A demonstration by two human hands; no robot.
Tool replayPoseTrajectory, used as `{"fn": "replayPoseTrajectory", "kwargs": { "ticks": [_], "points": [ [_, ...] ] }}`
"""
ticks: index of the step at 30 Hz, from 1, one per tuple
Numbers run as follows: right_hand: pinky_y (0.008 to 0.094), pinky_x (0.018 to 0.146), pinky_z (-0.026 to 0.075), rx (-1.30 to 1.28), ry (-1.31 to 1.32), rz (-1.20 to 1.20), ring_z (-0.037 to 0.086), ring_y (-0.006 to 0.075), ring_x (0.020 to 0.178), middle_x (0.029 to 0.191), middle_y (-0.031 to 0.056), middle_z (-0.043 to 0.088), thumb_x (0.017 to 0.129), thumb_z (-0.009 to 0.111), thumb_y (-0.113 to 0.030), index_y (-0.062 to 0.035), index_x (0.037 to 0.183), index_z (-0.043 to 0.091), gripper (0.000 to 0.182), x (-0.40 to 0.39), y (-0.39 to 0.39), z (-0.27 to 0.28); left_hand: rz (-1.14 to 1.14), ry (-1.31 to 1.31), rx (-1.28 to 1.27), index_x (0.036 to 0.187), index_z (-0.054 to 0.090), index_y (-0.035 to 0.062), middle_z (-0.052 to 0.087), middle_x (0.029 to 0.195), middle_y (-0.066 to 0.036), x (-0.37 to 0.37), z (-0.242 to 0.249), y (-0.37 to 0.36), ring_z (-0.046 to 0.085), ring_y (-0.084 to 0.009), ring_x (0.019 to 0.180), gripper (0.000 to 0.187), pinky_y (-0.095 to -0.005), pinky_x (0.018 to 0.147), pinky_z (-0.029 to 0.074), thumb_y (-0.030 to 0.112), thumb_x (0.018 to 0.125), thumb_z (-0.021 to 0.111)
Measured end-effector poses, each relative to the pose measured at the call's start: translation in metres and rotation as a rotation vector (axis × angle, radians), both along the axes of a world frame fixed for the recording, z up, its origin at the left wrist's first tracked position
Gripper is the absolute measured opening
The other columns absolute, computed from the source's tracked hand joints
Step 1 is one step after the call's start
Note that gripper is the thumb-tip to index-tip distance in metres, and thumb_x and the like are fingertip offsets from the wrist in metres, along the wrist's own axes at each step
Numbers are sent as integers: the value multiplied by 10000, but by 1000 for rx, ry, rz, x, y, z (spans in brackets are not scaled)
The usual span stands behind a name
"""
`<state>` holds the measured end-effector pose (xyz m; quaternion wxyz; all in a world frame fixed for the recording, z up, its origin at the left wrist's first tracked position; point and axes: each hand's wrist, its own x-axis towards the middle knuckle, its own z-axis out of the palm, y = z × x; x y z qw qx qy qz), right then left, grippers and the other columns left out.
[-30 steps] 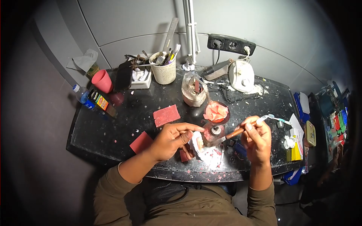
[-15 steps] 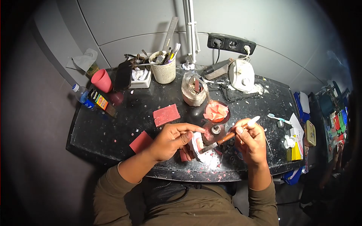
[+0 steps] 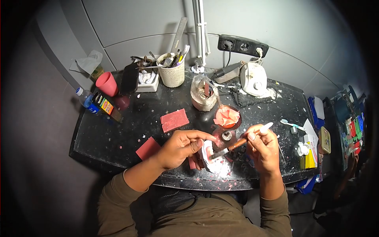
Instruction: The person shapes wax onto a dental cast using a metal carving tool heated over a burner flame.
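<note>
My left hand [image 3: 181, 147] is closed around the edge of a white plaster dental model [image 3: 215, 166] with pink wax on it, its index finger stretched out past the model. In my right hand [image 3: 263, 152] is a wax knife [image 3: 237, 144] with a brown handle, gripped between thumb and fingers. The metal blade meets or hovers just over the wax on the model; contact cannot be made out. A white tip sticks out above the right hand, in line with the handle. Just beyond both hands stands a small burner [image 3: 226, 136].
Pink wax sheets [image 3: 175, 120] lie to the left, and a dish [image 3: 238, 125] of wax pieces sits behind the burner. Farther back are a bag-lined container [image 3: 203, 98], a woven tool cup [image 3: 172, 76] and a white device [image 3: 254, 81]. A toothbrush [image 3: 292, 124] lies at right.
The knife blade has shifted very slightly against the model. Both hands keep nearly the same place, and the whole view has moved a touch.
</note>
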<state>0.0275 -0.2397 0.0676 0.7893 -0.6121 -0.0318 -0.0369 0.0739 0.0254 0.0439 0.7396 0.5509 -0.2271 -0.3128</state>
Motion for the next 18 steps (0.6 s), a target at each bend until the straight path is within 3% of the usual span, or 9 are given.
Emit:
{"fn": "replayPoseTrajectory", "kwargs": {
  "ticks": [1,11,13,18],
  "points": [
    [187,390,290,-4,-5,22,397,16,439,623,-36,532,967,642,-100,4,973,627,105,0,-1,-1,15,-13,-14,1279,612,0,714,866,-67,-1,0,-1,701,-123,644,339,-210,471,525,229,1063,486],
    [190,399,302,7,-4,6,404,22,442,624,-32,529,956,654,-101,9,966,625,114,-1,0,2,39,-52,-20,1261,628,4,715,881,-55,0,-1,-1,686,-105,648,326,-206,470,517,218,1063,483],
    [190,399,303,7,-1,23,404,23,442,624,-32,528,957,653,-100,11,970,624,115,-3,0,2,-2,1,-8,1286,590,-50,672,945,-81,1,3,1,687,-139,798,341,-259,626,588,177,1048,502],
    [189,397,303,-2,-3,11,405,22,442,628,-31,530,962,647,-100,12,978,623,116,-2,1,2,14,-46,1,1276,598,-52,671,951,-80,2,-3,1,685,-141,802,333,-262,630,587,170,1044,510]
  ]
}}
